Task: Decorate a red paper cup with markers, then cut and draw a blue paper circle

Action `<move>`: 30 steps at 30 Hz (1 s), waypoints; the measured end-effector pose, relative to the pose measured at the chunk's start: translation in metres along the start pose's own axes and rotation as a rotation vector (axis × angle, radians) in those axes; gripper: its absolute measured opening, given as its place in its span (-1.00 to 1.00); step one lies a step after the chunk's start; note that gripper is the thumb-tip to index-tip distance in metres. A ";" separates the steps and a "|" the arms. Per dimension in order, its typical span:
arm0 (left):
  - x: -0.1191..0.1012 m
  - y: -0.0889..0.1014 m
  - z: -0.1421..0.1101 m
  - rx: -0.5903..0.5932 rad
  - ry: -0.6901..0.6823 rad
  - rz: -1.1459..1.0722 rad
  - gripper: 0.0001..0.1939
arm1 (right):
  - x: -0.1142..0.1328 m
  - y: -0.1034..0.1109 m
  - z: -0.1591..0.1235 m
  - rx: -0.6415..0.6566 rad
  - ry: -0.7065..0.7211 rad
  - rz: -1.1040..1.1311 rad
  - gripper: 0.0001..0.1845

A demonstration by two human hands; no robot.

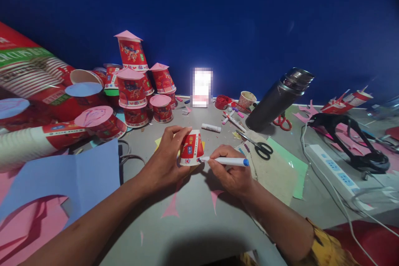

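My left hand point(166, 156) is closed around a red and white paper cup point(189, 149), which stands upside down and slightly tilted above the table. Between the fingers of my right hand point(229, 170) is a white marker with a blue end point(232, 161). Its tip meets the white band near the cup's wide rim, where small blue and red marks show. Behind the cup lies a white glue stick point(211, 127). Under my left hand a bit of yellow paper shows.
Stacked red cups with pink paper tops point(132, 87) stand at the back left, beside blue paper point(62, 174). To the right are scissors point(262, 149), a cloth point(277, 170), a dark thermos point(277, 99) and a power strip point(333, 170). A bright screen point(202, 87) stands at the back.
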State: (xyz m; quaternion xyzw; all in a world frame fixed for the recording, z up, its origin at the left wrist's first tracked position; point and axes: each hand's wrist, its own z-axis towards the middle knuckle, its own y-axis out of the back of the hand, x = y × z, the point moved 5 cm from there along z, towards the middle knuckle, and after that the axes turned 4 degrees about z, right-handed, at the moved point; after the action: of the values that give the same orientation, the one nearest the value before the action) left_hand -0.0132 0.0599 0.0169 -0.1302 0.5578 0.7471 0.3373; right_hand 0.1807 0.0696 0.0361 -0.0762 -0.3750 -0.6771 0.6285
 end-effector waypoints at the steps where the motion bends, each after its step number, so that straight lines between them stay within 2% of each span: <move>1: 0.000 0.000 0.000 0.004 -0.004 0.006 -0.15 | 0.001 0.000 0.000 -0.002 0.007 0.001 -0.89; 7: 0.000 -0.001 0.000 0.019 -0.001 0.011 -0.15 | 0.003 -0.002 0.000 0.035 0.026 -0.015 -0.90; 15: -0.003 0.000 0.000 0.000 0.004 -0.003 -0.16 | 0.002 -0.001 -0.001 0.019 0.025 -0.012 -0.90; 24: -0.005 0.002 0.001 0.006 0.011 -0.012 -0.15 | -0.003 -0.001 -0.003 0.042 -0.051 -0.002 -0.89; 30: -0.004 0.001 0.001 0.005 0.014 -0.009 -0.14 | -0.001 -0.002 -0.002 0.069 -0.031 0.013 -0.89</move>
State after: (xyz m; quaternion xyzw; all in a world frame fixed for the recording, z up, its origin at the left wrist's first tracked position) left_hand -0.0108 0.0590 0.0198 -0.1373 0.5615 0.7431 0.3371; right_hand 0.1795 0.0687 0.0332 -0.0674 -0.4071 -0.6585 0.6294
